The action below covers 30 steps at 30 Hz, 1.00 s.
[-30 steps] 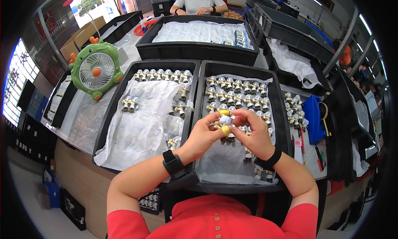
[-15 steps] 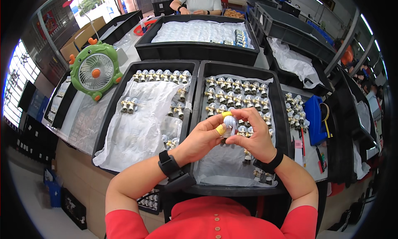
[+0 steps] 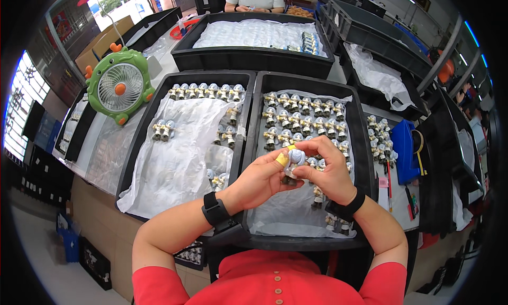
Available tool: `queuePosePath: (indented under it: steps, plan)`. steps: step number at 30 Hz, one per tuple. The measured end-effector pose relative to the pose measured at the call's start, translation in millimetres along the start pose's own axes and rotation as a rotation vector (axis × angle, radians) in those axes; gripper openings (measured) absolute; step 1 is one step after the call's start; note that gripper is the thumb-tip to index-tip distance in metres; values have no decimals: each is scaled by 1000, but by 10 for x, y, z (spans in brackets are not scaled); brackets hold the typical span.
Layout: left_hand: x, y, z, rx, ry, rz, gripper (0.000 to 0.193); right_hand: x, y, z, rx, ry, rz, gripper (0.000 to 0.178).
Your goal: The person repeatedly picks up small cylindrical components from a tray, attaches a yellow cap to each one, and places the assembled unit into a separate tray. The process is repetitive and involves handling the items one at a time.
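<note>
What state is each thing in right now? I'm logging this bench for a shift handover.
Left hand: gripping the small figurine, yellow tape on the thumb.
Right hand: gripping the same figurine.
Small figurine: held up above the right tray.
Right tray: rows of upright figurines at its far end.
Left tray: sparsely filled, one row at the back.
Green fan: upright; running or not, cannot tell.

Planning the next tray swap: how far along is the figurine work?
Rows of figurines stand in the right tray. Both hands, left hand and right hand, hold one figurine above it. Fewer stand in the left tray, one row and scattered ones; which are finished is unclear.
</note>
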<state>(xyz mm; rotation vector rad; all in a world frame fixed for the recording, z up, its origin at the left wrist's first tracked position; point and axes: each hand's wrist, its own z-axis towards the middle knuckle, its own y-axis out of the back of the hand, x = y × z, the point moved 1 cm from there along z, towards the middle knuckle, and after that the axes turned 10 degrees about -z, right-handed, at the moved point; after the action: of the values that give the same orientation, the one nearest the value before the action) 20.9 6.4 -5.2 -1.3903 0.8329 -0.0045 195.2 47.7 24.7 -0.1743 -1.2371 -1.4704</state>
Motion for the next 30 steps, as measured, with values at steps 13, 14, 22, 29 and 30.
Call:
queuePosePath:
  steps: [13, 14, 22, 29, 30]
  plan:
    - [-18, 6, 8, -1, -10, 13, 37, -56, -21, -7, 64, -50, 55, 28]
    - [-18, 7, 11, -4, -11, 11, 37, -56, -21, -9, 66, -62, 67, 28]
    - [-30, 15, 26, 19, -28, -15, 38, -35, -32, -13, 95, -152, 219, 29]
    - [-47, -2, 24, 20, -34, -24, 41, -28, -25, -21, 124, -184, 263, 32]
    - [-48, 0, 24, 22, -33, -21, 41, -33, -29, -22, 124, -181, 266, 32]
